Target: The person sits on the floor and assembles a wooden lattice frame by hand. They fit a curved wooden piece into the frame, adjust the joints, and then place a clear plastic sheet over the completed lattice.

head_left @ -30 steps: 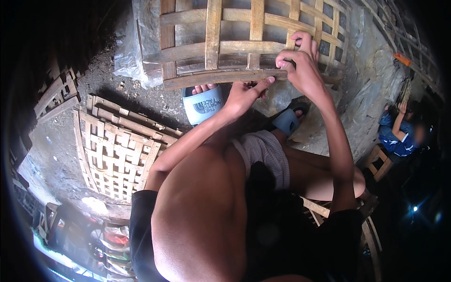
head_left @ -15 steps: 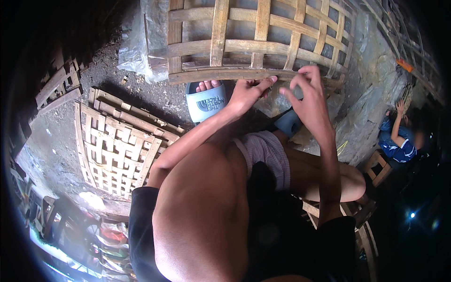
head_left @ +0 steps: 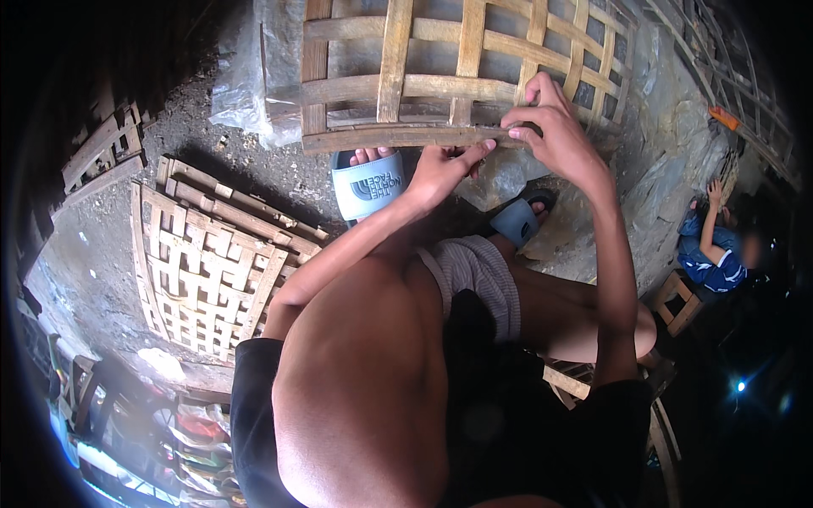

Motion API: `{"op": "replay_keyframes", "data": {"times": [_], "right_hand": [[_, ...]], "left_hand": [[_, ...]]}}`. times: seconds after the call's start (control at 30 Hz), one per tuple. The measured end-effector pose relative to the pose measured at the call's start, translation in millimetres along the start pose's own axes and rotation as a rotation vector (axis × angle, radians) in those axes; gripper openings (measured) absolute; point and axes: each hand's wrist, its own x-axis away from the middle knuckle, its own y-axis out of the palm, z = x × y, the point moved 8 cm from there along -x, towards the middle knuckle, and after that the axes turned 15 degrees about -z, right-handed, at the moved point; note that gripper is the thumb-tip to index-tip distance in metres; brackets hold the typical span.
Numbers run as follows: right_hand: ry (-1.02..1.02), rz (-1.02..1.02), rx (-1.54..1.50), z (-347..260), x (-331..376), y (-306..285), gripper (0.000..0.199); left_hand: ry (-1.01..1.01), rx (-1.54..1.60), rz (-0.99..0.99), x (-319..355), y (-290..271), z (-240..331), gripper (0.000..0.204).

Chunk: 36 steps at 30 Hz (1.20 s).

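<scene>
A woven panel of flat wooden or bamboo slats (head_left: 467, 51) stands in front of me, with a dark wooden rail (head_left: 381, 138) along its near edge. My left hand (head_left: 442, 173) is closed at the rail's lower edge, thumb stretched along it and fingers curled beneath. Just to its right, my right hand (head_left: 550, 127) pinches the same rail, its thumb and bent forefinger close together against the wood. Whether anything small sits between those fingertips is hidden.
More woven panels (head_left: 207, 271) lean in a stack at the left. Grey-blue slides (head_left: 368, 188) are on my feet below the rail. At the far right another person in a blue shirt (head_left: 716, 262) sits by a wooden stool (head_left: 677, 302). Plastic sheeting (head_left: 241, 93) covers the ground.
My right hand has come down and left onto the rail, its spread fingers closing there. My left hand stays nearly where it was on the rail.
</scene>
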Motion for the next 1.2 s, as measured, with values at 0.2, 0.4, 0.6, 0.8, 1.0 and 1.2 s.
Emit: {"op": "replay_keyframes", "data": {"times": [0.2,0.4,0.6,0.8,1.0,1.2], "right_hand": [[-0.057,0.017,-0.132,15,-12,2,0.013],[-0.043,-0.012,-0.073,12,-15,3,0.012],[-0.032,0.365,-0.347,9,-4,21,0.007],[0.063,0.535,-0.213,-23,12,38,0.008],[0.043,0.631,-0.481,-26,8,49,0.009],[0.232,0.571,-0.674,13,53,51,0.016]], "left_hand": [[0.0,-0.001,-0.009,0,-3,-2,0.027],[-0.036,0.001,0.0,0,-2,-4,0.029],[-0.011,0.038,-0.001,-3,-6,-9,0.028],[0.02,0.019,-0.011,-4,-6,-10,0.024],[0.062,0.026,0.014,-6,-5,-12,0.026],[-0.065,-0.031,0.027,1,-9,-4,0.031]]}}
